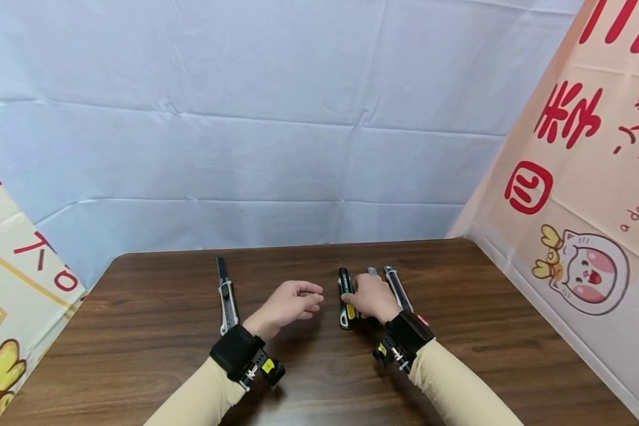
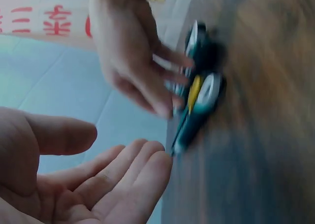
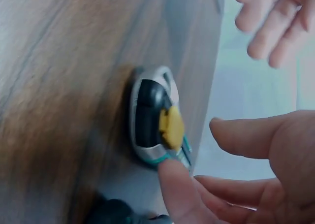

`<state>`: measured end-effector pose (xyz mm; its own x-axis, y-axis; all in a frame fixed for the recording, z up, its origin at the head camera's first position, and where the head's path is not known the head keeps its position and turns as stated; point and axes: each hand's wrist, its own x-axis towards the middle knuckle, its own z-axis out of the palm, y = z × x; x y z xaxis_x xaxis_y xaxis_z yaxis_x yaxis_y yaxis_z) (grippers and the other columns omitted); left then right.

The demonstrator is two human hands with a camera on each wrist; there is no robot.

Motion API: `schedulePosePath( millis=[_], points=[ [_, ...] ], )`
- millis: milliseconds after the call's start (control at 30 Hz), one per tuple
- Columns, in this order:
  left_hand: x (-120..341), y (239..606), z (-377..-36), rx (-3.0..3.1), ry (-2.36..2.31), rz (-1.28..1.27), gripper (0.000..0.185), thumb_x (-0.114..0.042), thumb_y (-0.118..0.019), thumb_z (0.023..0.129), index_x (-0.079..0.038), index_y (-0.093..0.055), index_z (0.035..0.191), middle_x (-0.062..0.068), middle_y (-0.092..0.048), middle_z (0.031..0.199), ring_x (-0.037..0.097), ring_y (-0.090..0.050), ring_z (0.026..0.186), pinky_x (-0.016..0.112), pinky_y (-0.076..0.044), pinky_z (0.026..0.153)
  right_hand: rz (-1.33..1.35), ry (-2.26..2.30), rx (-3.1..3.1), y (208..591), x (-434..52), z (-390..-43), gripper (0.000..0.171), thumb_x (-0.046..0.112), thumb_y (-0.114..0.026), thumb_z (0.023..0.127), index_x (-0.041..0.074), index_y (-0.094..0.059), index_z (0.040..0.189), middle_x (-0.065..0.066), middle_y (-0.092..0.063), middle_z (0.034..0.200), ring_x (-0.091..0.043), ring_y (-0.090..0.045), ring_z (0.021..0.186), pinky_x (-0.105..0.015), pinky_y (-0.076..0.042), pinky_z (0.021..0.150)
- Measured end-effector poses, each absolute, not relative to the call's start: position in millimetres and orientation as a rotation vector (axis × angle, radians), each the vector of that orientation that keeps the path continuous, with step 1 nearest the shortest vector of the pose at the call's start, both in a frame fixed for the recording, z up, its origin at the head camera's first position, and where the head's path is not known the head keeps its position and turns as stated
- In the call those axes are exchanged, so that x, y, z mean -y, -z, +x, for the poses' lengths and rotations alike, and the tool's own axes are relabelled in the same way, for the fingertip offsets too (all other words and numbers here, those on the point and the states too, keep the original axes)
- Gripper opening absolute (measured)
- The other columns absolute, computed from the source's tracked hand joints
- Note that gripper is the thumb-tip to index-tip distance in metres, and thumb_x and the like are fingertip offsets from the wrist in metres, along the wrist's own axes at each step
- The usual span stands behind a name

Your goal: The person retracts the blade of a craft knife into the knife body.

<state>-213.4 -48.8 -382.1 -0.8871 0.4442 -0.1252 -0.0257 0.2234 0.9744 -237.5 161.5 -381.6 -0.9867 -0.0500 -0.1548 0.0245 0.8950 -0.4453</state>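
Note:
A dark green and black box cutter with a yellow slider (image 1: 344,284) lies on the table in the middle of the head view. My right hand (image 1: 374,296) is over its right side, and in the right wrist view a fingertip is right at the edge of this box cutter (image 3: 150,111), with the thumb held apart. Partly hidden under that hand is another box cutter, its grey tip (image 1: 372,271) showing beyond the knuckles. My left hand (image 1: 290,305) hovers to the left, palm turned inward, fingers loosely extended and holding nothing.
A grey box cutter (image 1: 228,305) with its dark blade out lies on the left of the brown table (image 1: 154,331). Another grey one (image 1: 398,288) lies just right of my right hand. A pale cloth (image 1: 277,148) hangs behind, and printed banners stand at both sides.

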Motion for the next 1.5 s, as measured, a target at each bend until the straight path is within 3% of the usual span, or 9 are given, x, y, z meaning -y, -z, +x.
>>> schedulePosePath(
  millis=[133,333,567,767,967,1200,1500],
  points=[
    [69,379,-218,-2.226,-1.666,0.358,0.033,-0.015,-0.052,0.101,-0.002,-0.055,0.132,0.021,-0.061,0.128,0.038,-0.058,0.118,0.042,-0.054,0.097,-0.098,0.776,-2.903,381,-159,-236,0.042,0.028,-0.066,0.093,0.004,-0.059,0.128,-0.002,-0.064,0.078,-0.016,-0.058,0.055,-0.028,-0.045,0.056],
    [104,378,-219,-2.310,-1.652,0.353,0.035,-0.016,-0.052,0.101,-0.007,-0.053,0.135,0.019,-0.058,0.131,0.037,-0.055,0.122,0.048,-0.048,0.103,-0.202,0.825,-2.931,381,-146,-238,0.039,0.028,-0.063,0.095,0.005,-0.060,0.126,-0.002,-0.061,0.075,-0.015,-0.051,0.058,-0.031,-0.039,0.061],
    [153,381,-219,-2.656,-1.496,0.272,0.034,-0.021,-0.050,0.102,-0.006,-0.053,0.132,0.015,-0.059,0.124,0.028,-0.057,0.111,0.046,-0.048,0.090,-0.292,0.941,-2.873,387,-119,-240,0.043,0.027,-0.063,0.095,0.003,-0.056,0.131,-0.003,-0.066,0.093,-0.014,-0.057,0.062,-0.031,-0.048,0.073],
    [182,386,-221,-2.856,-1.240,0.073,0.038,-0.022,-0.054,0.099,0.000,-0.050,0.130,0.016,-0.061,0.113,0.027,-0.058,0.099,0.037,-0.046,0.082,-0.342,0.988,-2.780,393,-93,-241,0.044,0.027,-0.063,0.096,0.003,-0.055,0.132,-0.004,-0.065,0.093,-0.018,-0.058,0.058,-0.031,-0.048,0.071],
    [190,392,-219,-2.970,-0.923,-0.018,0.046,-0.029,-0.058,0.096,0.006,-0.052,0.125,0.020,-0.064,0.108,0.029,-0.062,0.090,0.043,-0.050,0.075,-0.386,0.989,-2.751,395,-70,-244,0.042,0.027,-0.064,0.095,0.004,-0.058,0.129,-0.002,-0.064,0.089,-0.017,-0.059,0.055,-0.029,-0.048,0.066],
    [179,398,-224,-2.983,-0.677,-0.093,0.054,-0.043,-0.056,0.096,0.008,-0.054,0.114,0.016,-0.059,0.087,0.026,-0.057,0.072,0.036,-0.044,0.058,-0.426,0.986,-2.743,394,-65,-244,0.040,0.027,-0.064,0.095,0.003,-0.060,0.127,-0.003,-0.065,0.089,-0.020,-0.061,0.055,-0.029,-0.049,0.069],
    [170,403,-232,-2.917,-0.543,-0.236,0.067,-0.052,-0.055,0.095,0.009,-0.050,0.122,0.014,-0.058,0.080,0.027,-0.057,0.068,0.034,-0.041,0.054,-0.433,0.980,-2.724,392,-64,-243,0.041,0.029,-0.064,0.095,0.003,-0.060,0.127,-0.002,-0.066,0.088,-0.025,-0.066,0.059,-0.034,-0.054,0.077]
  ],
)
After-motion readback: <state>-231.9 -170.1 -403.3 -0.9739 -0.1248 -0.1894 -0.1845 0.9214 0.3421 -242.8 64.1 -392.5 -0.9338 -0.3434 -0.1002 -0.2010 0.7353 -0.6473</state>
